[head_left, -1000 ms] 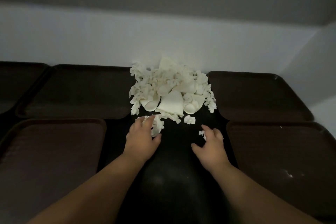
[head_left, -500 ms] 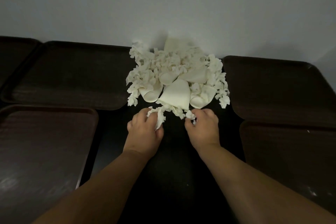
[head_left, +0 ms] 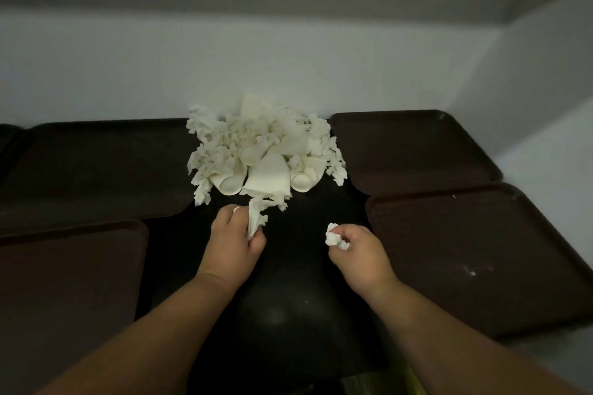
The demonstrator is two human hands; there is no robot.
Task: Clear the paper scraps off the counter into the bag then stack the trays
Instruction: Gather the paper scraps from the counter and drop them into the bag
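Dark brown plastic trays lie flat on the black counter, none stacked: two on the right, far and near, and two on the left, far and near, with a sliver of another at the far left edge. They look rigid and light; the raised rims are the likely hold.

Paper scraps sit heaped against the back wall between the two far trays: torn shreds plus a few curled larger pieces. They look soft, near weightless, crushable. Judgement: pinching sheds bits; scooping with cupped hands from both flanks of the heap should carry more.

Left hand is closed round a crumpled strip that trails to the heap's front edge. Right hand, clear of the heap, is clenched on a small wad.

No bag positively identified; a yellowish edge at the bottom of the frame is unclear.
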